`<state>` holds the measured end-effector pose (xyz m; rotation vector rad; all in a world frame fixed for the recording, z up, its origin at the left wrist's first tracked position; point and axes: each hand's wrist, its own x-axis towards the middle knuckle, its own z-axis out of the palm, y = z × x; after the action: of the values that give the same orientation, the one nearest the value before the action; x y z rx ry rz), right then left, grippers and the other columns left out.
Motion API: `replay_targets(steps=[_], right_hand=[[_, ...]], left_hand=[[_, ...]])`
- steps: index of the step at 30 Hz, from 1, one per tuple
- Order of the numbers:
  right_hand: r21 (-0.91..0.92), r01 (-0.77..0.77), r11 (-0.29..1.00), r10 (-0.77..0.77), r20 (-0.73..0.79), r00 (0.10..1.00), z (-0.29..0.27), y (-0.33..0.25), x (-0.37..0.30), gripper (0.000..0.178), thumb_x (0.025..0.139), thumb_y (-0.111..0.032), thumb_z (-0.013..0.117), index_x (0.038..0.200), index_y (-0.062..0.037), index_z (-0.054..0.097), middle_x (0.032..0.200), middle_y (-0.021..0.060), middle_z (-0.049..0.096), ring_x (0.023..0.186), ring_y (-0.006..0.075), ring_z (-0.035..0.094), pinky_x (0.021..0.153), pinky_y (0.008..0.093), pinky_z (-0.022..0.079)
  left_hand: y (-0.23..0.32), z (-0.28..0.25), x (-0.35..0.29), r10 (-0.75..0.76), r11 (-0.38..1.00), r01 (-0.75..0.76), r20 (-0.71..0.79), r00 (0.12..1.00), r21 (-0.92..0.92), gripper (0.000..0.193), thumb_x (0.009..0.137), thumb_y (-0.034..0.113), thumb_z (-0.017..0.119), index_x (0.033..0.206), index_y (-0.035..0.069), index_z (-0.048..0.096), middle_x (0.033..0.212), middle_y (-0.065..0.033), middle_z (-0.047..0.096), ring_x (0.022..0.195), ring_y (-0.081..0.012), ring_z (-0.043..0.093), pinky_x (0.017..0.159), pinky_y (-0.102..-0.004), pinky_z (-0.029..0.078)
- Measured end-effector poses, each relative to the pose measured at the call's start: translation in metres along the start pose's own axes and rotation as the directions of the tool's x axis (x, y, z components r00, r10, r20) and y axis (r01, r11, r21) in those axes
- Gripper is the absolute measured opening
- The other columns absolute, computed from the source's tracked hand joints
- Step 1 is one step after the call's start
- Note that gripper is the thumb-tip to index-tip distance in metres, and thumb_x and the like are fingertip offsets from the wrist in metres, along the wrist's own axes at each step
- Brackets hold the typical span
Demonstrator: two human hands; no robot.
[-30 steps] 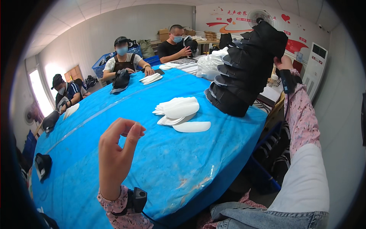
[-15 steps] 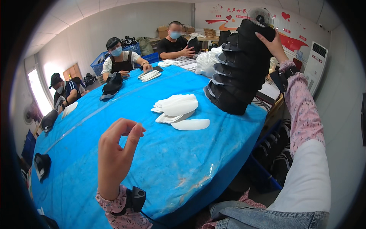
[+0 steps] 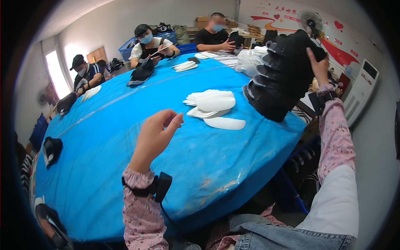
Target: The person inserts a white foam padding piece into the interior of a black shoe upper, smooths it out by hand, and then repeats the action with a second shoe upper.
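Observation:
My right hand (image 3: pixel 320 66) is at the top of a tall, leaning stack of black caps (image 3: pixel 287 77) with grey-edged brims. Its thumb presses the near side, and the other fingers are partly hidden behind the top cap. The stack rests on the table's right far side. Over the middle of the blue-covered table (image 3: pixel 125 166), my left hand (image 3: pixel 156 135) hovers with curled fingers, thumb and fingertips close together, nothing visible in them. Just beyond it lies a pile of flat white brim-shaped pieces (image 3: pixel 210 102), with one such piece (image 3: pixel 225 123) at its near edge.
Three masked people sit around the far and left sides, handling black caps and white pieces. A white plastic bag (image 3: pixel 250 61) stands behind the stack. Another black cap (image 3: pixel 52 151) sits on the left edge. Below the right edge are blue crates (image 3: pixel 291 187) holding dark items.
The view has shifted, so the table and people appear farther right. My left hand has moved slightly forward toward the white pieces. My right hand stays on the stack.

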<state>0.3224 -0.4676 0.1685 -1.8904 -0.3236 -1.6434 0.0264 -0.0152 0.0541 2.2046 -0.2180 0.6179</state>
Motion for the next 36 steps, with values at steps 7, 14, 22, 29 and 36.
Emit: replay_targets(steps=[7,14,22,29,36], right_hand=[[-0.128,0.445,0.886,-0.463,-0.243,0.852,-0.001,-0.076,-0.01,0.062,0.087,-0.046,0.048,0.118,0.008,0.043,0.113,0.0233,0.049,0.106,0.0356,0.045,0.093,0.0428,0.034],[0.431,0.175,0.885,-0.458,0.875,0.158,0.048,-0.143,-0.207,0.053,0.082,-0.041,0.059,0.112,0.0017,0.051,0.11,0.0223,0.052,0.104,0.034,0.05,0.088,0.0406,0.04],[0.398,0.232,0.887,-0.428,0.899,0.095,0.074,-0.176,-0.253,0.06,0.074,-0.043,0.066,0.109,0.0032,0.051,0.099,0.0223,0.055,0.093,0.0361,0.052,0.081,0.0407,0.043],[0.42,0.248,0.873,-0.431,0.902,-0.012,0.068,-0.191,-0.249,0.044,0.073,-0.037,0.069,0.094,-0.0003,0.054,0.091,0.0182,0.055,0.085,0.0342,0.055,0.074,0.0405,0.045],[0.641,0.016,0.767,-0.641,0.766,0.056,0.056,-0.23,-0.244,0.024,0.08,-0.023,0.062,0.086,-0.0012,0.054,0.084,0.0148,0.053,0.077,0.0316,0.054,0.066,0.0378,0.043]], left_hand=[[-0.127,0.013,-0.041,-0.419,0.826,0.423,0.096,0.903,-0.373,0.028,0.09,0.024,0.051,0.089,-0.002,0.06,0.08,-0.007,0.062,0.072,-0.014,0.06,0.064,-0.0256,0.047],[-0.124,0.015,-0.038,-0.404,0.877,0.366,-0.068,0.912,-0.311,0.028,0.086,0.027,0.054,0.089,0.0,0.06,0.079,-0.0072,0.063,0.069,-0.0144,0.06,0.06,-0.0275,0.046],[-0.106,0.02,-0.057,-0.429,0.87,0.431,-0.065,0.901,0.238,0.028,0.084,0.031,0.053,0.091,0.006,0.062,0.087,-0.0092,0.064,0.078,-0.0233,0.061,0.069,-0.0353,0.047],[-0.113,0.024,-0.056,-0.424,0.879,0.433,-0.086,0.901,0.201,0.028,0.084,0.031,0.052,0.088,0.005,0.061,0.087,-0.0109,0.064,0.082,-0.0277,0.06,0.069,-0.0382,0.047],[-0.109,0.023,-0.053,-0.421,0.891,0.432,-0.099,0.902,0.142,0.028,0.087,0.03,0.05,0.091,0.004,0.061,0.087,-0.0091,0.064,0.078,-0.022,0.061,0.069,-0.034,0.047]])
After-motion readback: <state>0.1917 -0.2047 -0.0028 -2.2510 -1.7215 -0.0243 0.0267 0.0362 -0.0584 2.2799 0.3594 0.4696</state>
